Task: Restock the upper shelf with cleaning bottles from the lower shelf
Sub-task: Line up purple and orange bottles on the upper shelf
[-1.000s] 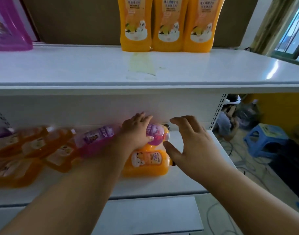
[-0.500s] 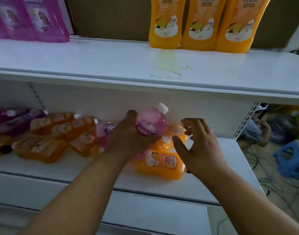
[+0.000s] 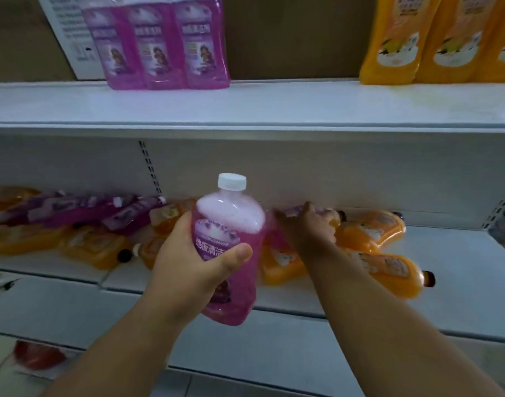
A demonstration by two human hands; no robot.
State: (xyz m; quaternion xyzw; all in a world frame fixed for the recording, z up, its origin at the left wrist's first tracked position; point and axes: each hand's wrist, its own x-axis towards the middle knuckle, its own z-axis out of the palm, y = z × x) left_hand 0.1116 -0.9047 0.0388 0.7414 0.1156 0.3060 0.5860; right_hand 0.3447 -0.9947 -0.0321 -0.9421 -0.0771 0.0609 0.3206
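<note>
My left hand (image 3: pixel 188 262) grips a pink-purple cleaning bottle (image 3: pixel 231 224) with a white cap and holds it upright in front of the lower shelf (image 3: pixel 460 262). Reaching into that shelf, my right hand (image 3: pixel 311 227) curls its fingers over a second purple bottle (image 3: pixel 275 239) that lies among orange ones; the hand hides most of it. Three purple bottles (image 3: pixel 159 44) stand at the left of the upper shelf (image 3: pixel 274 107), and orange bottles (image 3: pixel 434 38) stand at its right.
Several orange bottles (image 3: pixel 371 230) and purple bottles (image 3: pixel 82 210) lie on their sides along the lower shelf. The upper shelf has a bare stretch between the two standing groups. A red object (image 3: pixel 36 355) lies on the floor at lower left.
My left hand has lifted the purple bottle off the lower shelf and turned it upright. My right hand has moved deeper into the shelf onto another purple bottle. The view has shifted left.
</note>
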